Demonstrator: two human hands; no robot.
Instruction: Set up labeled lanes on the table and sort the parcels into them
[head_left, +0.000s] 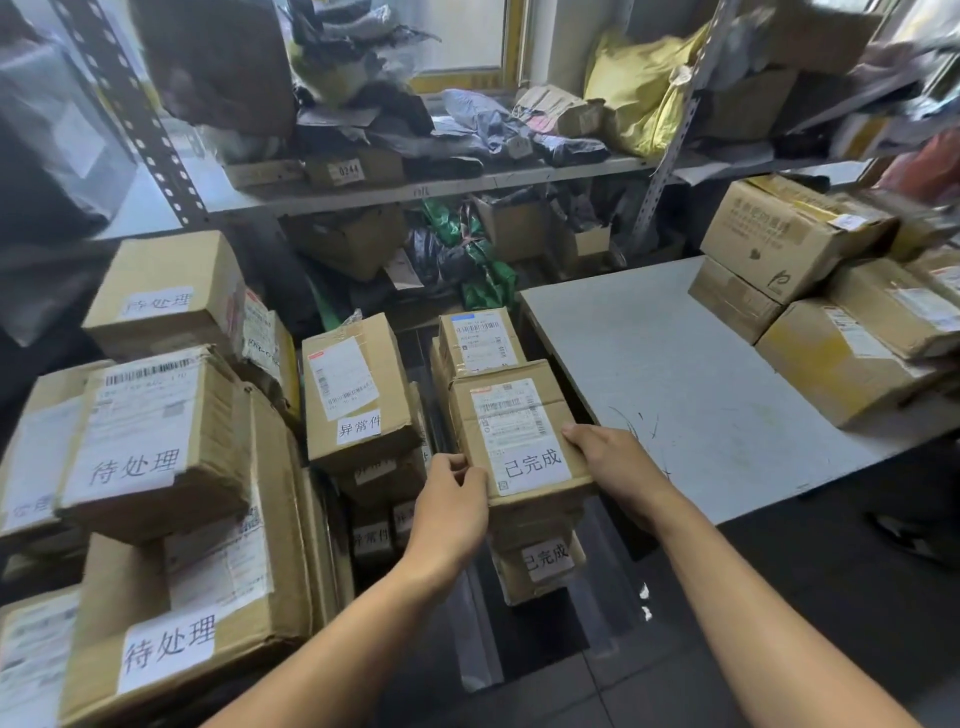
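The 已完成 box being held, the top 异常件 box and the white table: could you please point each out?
已完成 box (519, 436): head view, on its shipping label.
异常件 box (358, 389): head view, on its top face.
White table (675, 374): head view, on its bare surface.

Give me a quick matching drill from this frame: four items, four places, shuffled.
Items:
1. box held in both hands
2. yellow bag
3. green bag
4. grey table

Places:
A. upper shelf
B. right of the held box
C. under the shelf
D. top of the middle stack

Pairs: 1-D, 2-A, 3-C, 4-B
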